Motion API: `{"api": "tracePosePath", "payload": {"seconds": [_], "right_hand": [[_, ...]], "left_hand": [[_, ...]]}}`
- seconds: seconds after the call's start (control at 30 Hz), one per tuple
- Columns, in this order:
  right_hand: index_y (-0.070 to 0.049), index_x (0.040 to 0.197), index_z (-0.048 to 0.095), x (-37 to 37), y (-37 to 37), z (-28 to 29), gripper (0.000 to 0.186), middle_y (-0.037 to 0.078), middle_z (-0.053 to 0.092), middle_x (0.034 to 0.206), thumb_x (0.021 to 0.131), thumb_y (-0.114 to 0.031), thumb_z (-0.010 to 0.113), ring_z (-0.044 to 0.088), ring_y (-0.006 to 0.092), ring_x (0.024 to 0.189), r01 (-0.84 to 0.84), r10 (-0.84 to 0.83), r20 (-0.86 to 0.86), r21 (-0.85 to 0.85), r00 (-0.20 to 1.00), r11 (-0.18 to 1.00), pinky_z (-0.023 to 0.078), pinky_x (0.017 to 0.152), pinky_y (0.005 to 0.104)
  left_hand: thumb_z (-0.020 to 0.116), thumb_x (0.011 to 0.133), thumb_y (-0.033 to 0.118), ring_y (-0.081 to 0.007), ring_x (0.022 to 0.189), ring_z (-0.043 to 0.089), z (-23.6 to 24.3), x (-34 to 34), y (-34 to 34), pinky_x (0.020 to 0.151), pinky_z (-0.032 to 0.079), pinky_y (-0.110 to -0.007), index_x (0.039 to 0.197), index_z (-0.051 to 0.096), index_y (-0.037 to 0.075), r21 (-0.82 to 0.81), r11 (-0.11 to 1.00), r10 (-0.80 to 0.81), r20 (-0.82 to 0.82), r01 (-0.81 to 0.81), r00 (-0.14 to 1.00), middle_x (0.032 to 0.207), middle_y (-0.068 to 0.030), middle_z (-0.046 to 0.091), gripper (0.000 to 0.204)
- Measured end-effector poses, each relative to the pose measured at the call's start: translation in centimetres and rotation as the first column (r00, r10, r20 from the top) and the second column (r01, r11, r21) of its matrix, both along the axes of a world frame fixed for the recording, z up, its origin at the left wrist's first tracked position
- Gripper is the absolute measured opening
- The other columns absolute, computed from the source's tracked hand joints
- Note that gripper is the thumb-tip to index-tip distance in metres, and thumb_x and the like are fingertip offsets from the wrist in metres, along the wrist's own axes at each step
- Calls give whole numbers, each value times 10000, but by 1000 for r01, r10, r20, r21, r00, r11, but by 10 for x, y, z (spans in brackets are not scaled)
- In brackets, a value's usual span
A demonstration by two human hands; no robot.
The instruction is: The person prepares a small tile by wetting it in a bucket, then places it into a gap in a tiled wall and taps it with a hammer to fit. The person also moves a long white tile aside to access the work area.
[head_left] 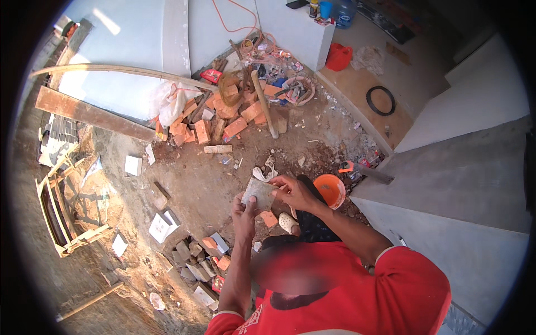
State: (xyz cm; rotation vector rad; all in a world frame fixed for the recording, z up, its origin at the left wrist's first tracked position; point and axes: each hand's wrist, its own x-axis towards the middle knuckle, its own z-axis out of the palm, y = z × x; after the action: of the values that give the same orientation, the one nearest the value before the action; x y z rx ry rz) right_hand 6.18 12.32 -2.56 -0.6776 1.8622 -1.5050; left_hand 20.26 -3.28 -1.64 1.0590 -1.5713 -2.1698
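Note:
My left hand (244, 207) grips a square, flat grey slab (262, 191) by its lower left, with the thumb pressed on its face. My right hand (291, 193) holds the slab at its right edge, fingers curled at the upper corner. A crumpled white cloth or strap (262, 172) shows just beyond the slab's top edge; I cannot tell whether it touches the slab. An orange bucket (326, 190) stands to the right of my right hand. Below the slab are a broken red brick (268, 219) and my cream clog (287, 223).
A rubble heap of bricks (234, 127) with a long wooden handle (262, 100) lies ahead against white walls. A bamboo frame (61, 212) and planks (95, 114) are at left. Grey blocks (198, 261) lie lower left. A grey ledge (441, 173) borders the right, with a black coil (381, 89) beyond.

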Motion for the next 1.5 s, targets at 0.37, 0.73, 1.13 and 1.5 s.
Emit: {"api": "tracePosePath", "payload": {"seconds": [0.37, 0.73, 1.13, 1.5], "right_hand": [[-16, 1198, 692, -156, -49, -59, 334, 96, 729, 908, 965, -255, 689, 669, 116, 787, -271, 267, 207, -11, 941, 963, 529, 697, 302], [16, 1110, 728, -247, -91, -115, 280, 50, 684, 780, 966, -217, 673, 600, 91, 696, -603, 553, 431, -26, 713, 798, 486, 638, 304], [-5, 1230, 693, -110, -108, -98, 307, 76, 723, 995, 994, -188, 622, 669, 144, 788, -778, 679, 396, 183, 618, 601, 549, 716, 287], [-149, 1489, 511, -70, -76, -145, 619, 165, 648, 1002, 881, -128, 626, 649, 308, 936, -838, 865, -25, 236, 501, 492, 503, 867, 425]], "left_hand": [[707, 985, 246, -118, 808, 673, -27, -117, -24, 710, 577, -289, 1202, 594, 41, 42, 985, 167, 39, -169, 985, 1000, -58, 704, 319], [670, 1009, 258, -132, 929, 663, -47, -169, -26, 853, 558, -316, 1171, 646, 19, 80, 954, 248, 336, -290, 909, 1026, -52, 701, 290], [626, 1016, 429, -187, 1021, 638, -63, -19, 32, 896, 541, -365, 1302, 607, 29, 277, 755, 531, 275, -595, 802, 1135, -102, 668, 492], [626, 957, -8, -275, 1115, 636, -130, 72, 57, 943, 559, -365, 1420, 408, -74, 623, 337, 639, 399, -706, 658, 1272, -185, 598, 515]]}}
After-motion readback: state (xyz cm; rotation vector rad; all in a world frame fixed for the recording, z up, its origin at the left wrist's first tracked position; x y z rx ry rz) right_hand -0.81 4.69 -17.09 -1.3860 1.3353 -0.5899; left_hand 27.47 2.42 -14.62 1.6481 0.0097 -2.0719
